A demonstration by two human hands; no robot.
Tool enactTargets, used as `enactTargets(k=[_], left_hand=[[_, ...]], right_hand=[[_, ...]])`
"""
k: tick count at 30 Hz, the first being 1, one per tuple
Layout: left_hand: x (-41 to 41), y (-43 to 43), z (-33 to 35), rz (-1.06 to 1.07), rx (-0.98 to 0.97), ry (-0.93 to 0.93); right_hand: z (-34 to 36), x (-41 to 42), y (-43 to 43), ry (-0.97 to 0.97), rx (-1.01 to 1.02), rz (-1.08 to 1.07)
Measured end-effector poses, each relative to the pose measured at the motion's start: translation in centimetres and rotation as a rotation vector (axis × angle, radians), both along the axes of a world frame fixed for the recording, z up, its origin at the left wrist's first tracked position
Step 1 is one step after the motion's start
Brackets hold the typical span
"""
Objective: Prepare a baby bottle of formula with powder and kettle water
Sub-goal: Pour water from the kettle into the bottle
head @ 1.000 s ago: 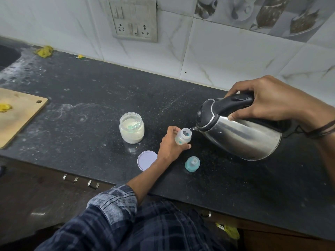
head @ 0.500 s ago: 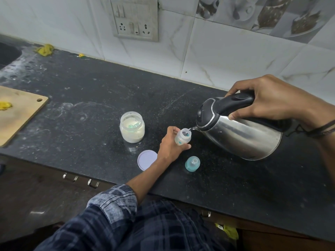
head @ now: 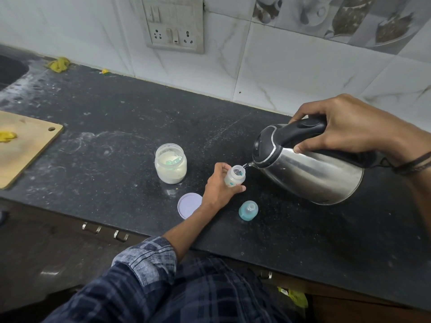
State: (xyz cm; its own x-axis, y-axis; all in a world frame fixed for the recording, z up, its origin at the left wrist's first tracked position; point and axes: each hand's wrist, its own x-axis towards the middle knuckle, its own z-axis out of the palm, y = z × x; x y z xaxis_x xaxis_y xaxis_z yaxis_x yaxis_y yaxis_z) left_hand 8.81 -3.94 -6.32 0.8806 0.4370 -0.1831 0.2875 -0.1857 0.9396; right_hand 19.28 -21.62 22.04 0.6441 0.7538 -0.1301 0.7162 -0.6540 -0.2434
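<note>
The fingers of the left hand curl round the bottle at the desk's middle, and the right hand grips the kettle at its 3 o'clock, pouring water in, so the blue top at 6 o'clock is not on yet.

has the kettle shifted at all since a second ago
No. The kettle keeps the same gap from the powder jar on the counter, with its spout still at the mouth of the baby bottle.
</note>
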Motion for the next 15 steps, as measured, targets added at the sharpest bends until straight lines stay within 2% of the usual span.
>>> enactTargets(k=[15], left_hand=[[0.08, 0.28, -0.57, -0.007, -0.010, -0.002]], right_hand=[[0.62, -0.60, 0.46, -0.024, -0.027, -0.012]])
